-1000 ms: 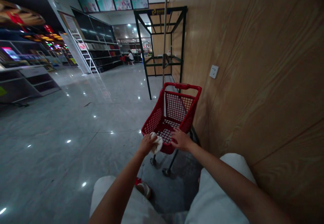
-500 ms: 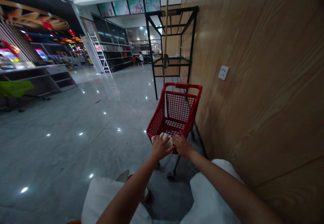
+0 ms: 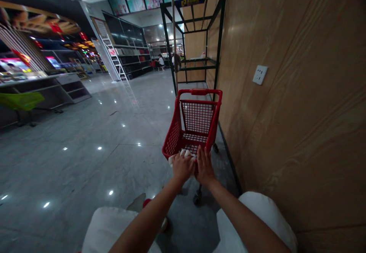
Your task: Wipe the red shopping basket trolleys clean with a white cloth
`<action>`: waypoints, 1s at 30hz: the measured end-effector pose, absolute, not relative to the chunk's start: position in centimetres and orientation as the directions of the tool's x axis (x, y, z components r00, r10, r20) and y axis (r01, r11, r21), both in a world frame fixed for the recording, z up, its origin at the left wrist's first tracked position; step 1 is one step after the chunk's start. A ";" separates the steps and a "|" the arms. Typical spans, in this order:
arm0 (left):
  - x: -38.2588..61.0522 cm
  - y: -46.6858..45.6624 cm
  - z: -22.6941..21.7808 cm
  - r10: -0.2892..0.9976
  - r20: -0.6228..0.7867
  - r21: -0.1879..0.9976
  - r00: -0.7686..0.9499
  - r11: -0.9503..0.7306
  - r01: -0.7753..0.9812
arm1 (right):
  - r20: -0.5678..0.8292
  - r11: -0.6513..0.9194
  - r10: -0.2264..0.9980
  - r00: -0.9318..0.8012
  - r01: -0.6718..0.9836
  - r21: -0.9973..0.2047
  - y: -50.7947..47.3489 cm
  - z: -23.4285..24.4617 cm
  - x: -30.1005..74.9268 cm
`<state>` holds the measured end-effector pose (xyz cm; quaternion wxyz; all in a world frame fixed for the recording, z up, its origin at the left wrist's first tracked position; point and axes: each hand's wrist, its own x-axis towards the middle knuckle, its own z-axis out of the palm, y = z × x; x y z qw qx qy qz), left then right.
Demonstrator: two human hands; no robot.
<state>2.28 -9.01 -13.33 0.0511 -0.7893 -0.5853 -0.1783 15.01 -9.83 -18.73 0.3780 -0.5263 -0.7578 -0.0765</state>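
A person in white shorts (image 3: 257,216) stands over a red plastic shopping cart (image 3: 199,92) in a dim store aisle, both bare hands at the cart's near rim. The left hand (image 3: 183,168) has its curled fingers (image 3: 183,162) closed on a crumpled white cloth (image 3: 184,153), pressing it to the rim. Just beside it, the right hand (image 3: 204,167) lies against the red plastic, its straight fingers (image 3: 201,157) open and holding nothing.

The cart stands on a caster (image 3: 197,198) on a polished grey tile floor (image 3: 85,161), near a wood-panelled wall (image 3: 286,112) fitted with a white wall socket (image 3: 260,74). A black metal shelf frame (image 3: 220,43) rises beyond the cart. Well across the floor, a white stepladder (image 3: 114,56) stands by dark shelving (image 3: 128,43), and a seated person (image 3: 161,61) is at the far end of the aisle.
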 end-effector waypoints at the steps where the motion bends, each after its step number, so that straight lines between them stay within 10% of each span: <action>1: 3.2 -9.2 -13.5 0.905 0.357 0.132 0.229 -0.292 0.947 | 0.653 0.427 0.742 -0.149 0.857 -0.290 -9.6 -18.8 15.1; 30: 0.6 -8.9 -13.3 0.917 0.382 0.123 0.112 -0.171 0.978 | 0.545 0.382 0.814 -0.199 0.891 -0.246 -9.7 -18.1 13.9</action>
